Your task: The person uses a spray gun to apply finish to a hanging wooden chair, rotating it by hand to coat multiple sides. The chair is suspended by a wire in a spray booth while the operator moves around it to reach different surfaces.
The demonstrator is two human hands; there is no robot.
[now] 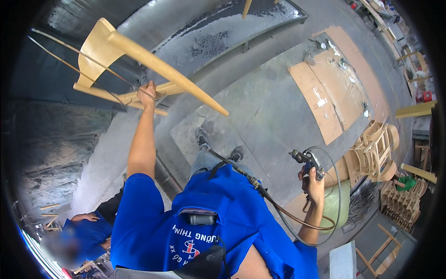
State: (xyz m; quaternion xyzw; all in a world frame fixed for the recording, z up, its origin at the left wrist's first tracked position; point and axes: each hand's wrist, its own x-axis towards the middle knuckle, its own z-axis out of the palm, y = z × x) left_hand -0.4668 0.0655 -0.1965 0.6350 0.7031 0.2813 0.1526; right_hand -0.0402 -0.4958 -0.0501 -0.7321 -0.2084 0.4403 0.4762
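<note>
My left hand (147, 94) reaches out to the upper left, closed at the rail of a pale wooden chair frame (172, 74). The frame is tilted, with a curved back panel (100, 46) at its far left end. Two thin metal rods (69, 49) cross it and run close to my fingers; I cannot tell if the hand grips them too. Out to the right, my right hand (314, 188) is wrapped round a spray gun (309, 162) with a metal body. A hose (338, 186) loops from the gun down past my forearm.
A long metal trough with whitish liquid (223, 35) lies ahead. Cardboard sheets (311, 93) cover floor on the right. Stacked wooden chair frames (374, 149) stand beyond. A co-worker in blue (90, 232) is at lower left; another person in green (405, 182) is far right.
</note>
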